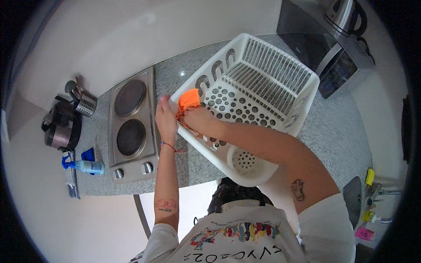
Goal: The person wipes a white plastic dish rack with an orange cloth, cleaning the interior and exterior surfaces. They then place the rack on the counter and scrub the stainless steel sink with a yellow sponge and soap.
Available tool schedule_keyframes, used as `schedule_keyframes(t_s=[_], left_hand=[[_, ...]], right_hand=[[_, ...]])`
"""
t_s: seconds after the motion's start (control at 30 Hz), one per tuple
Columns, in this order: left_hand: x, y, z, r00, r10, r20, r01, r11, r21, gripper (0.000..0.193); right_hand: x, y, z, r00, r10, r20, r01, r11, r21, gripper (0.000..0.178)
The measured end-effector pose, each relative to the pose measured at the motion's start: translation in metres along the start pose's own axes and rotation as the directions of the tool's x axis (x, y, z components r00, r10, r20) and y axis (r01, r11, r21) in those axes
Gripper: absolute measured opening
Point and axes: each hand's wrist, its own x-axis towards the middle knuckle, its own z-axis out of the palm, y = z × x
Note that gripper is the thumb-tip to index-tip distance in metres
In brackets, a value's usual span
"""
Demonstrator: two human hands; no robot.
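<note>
1. Cloth bunched at the left side of the rack: work there looks under way, though how much is done or left I can't tell.
2. Left hand: at the rack's left rim, fingers fairly straight (whether they clamp on it is unclear).
3. Right hand: closed on the cloth, over the rack's inside, close beside the left hand.

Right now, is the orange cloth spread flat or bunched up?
Bunched up: the orange cloth gathers in creases at the right hand, with a smoother flap above, inside the white rack.
</note>
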Motion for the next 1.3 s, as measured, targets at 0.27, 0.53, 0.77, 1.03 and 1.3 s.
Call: schedule_keyframes(t_s=[0.27,0.53,0.77,1.03,1.3], left_hand=[[0.014,-0.036,-0.016,0.995,0.059,0.083,-0.061,0.998,0.018,0.034],[0.019,-0.026,0.011,0.951,0.027,0.309,-0.004,0.997,-0.076,0.037],[-0.024,0.009,-0.038,0.896,0.434,-0.094,-0.425,0.900,0.101,0.037],[-0.136,0.001,-0.028,0.656,0.673,0.342,-0.743,0.654,0.139,0.041],[-0.136,0.025,-0.039,0.608,0.659,0.442,-0.790,0.558,0.255,0.044]], right_hand=[[-0.005,-0.019,-0.063,0.894,0.143,0.425,-0.210,0.971,0.113,0.019],[0.010,0.060,-0.025,0.946,0.325,0.005,-0.292,0.844,0.450,0.027],[-0.164,-0.032,-0.212,0.884,0.450,-0.126,-0.232,0.658,0.717,0.041],[-0.367,-0.038,-0.179,0.413,0.908,-0.066,-0.851,0.411,0.327,0.038],[-0.374,0.084,-0.060,0.733,0.625,-0.268,-0.650,0.760,-0.006,0.048]])
